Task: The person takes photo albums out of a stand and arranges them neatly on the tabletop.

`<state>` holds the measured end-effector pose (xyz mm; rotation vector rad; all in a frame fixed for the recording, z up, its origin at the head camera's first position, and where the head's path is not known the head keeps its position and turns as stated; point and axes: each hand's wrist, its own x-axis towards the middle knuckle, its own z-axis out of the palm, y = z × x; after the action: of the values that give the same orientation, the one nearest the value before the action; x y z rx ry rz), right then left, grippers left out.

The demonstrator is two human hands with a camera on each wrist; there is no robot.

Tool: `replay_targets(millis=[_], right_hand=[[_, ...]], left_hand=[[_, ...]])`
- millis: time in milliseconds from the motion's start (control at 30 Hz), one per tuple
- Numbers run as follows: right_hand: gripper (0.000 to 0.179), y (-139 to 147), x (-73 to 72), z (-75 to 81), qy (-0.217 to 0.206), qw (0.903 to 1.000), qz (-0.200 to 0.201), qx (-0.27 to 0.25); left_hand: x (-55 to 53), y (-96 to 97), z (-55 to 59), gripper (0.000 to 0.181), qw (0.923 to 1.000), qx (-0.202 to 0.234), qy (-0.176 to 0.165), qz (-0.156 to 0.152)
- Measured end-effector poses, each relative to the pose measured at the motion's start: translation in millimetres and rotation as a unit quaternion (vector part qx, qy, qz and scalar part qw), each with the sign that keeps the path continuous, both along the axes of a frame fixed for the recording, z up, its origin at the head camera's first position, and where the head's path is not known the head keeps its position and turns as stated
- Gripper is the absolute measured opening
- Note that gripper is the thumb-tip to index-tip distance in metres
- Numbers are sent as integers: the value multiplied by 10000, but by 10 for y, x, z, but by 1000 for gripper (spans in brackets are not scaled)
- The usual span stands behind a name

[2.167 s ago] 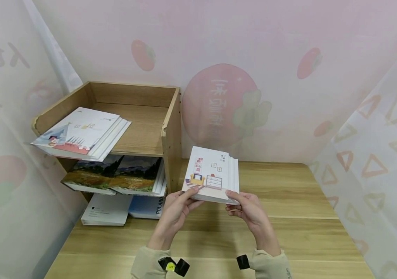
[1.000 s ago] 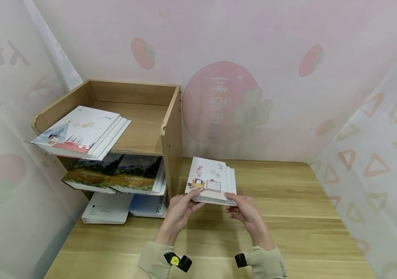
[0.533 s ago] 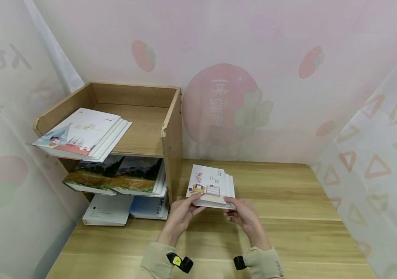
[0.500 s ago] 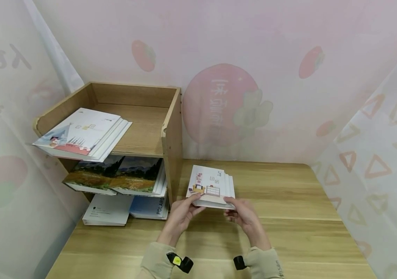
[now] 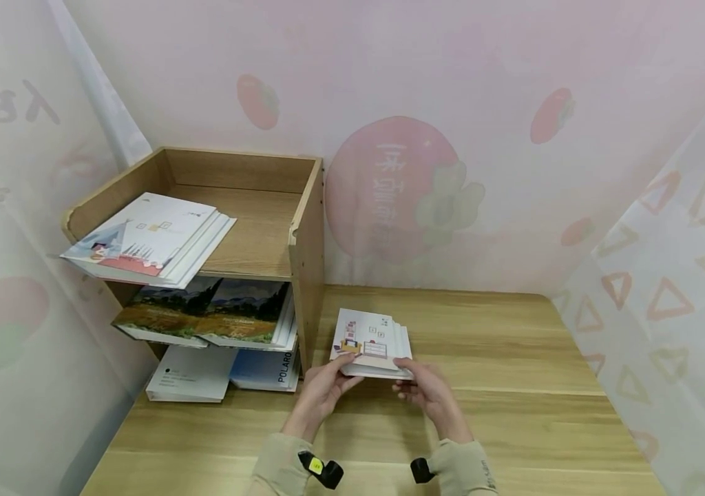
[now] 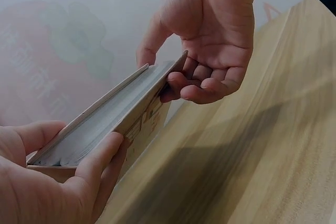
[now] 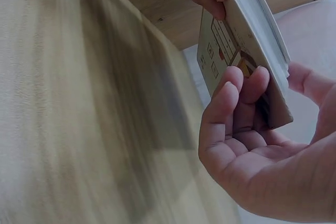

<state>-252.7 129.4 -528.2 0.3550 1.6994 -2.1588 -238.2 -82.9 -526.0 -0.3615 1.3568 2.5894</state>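
A white hardcover book (image 5: 367,334), its cover printed with a chair and a dresser, is held above the table between both hands. At its near left corner, my left hand (image 5: 320,391) pinches it, thumb on top and fingers below. My right hand (image 5: 432,394) pinches the near right corner the same way. The left wrist view shows the book's page block (image 6: 105,114) between its two covers, facing up toward the thumbs. In the right wrist view, the right fingers (image 7: 226,103) curl against the printed underside cover.
A wooden shelf unit (image 5: 307,255) stands to the left. White illustrated books (image 5: 166,220) overhang its top tier, landscape-covered books (image 5: 241,310) fill the middle, and white (image 5: 188,372) and blue (image 5: 262,365) books lie below. A printed curtain (image 5: 501,227) hangs behind the wooden table (image 5: 501,427).
Both hands have brought the book lower in the head view and slightly left, keeping their grip at the near corners. The books on the shelf have not moved.
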Motion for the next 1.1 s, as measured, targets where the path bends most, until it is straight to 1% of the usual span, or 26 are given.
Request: replay_targets(millis=[133,267,433,700,833,967,1100], right_hand=[[34,-11,-7,-48,-76,9999,-25,81],[35,-18,-18,-66,-155,9997,-88,146],[36,-21,-33,-84,-212,9996,-63,166],[33,-14,-45,-182,-373,9992,-8,164],[33,0,-60,-229,-446,9988,-71,213],[32,-1,-74,-244,-500,9981,-185,321],[31,-23,-83,-227,-525,9969,-386,449]], left_hand=[[-4,-6,-46,51,10000,-23,2,-1],[-15,-5,-67,51,10000,-55,14,-12],[-32,-4,-98,52,10000,-56,-67,7],[-54,-7,-206,52,9998,-48,-175,28],[-61,4,-247,51,9996,-51,-258,84],[-68,13,-265,52,9996,-79,-236,111],[-83,11,-277,51,9997,-162,-156,86]])
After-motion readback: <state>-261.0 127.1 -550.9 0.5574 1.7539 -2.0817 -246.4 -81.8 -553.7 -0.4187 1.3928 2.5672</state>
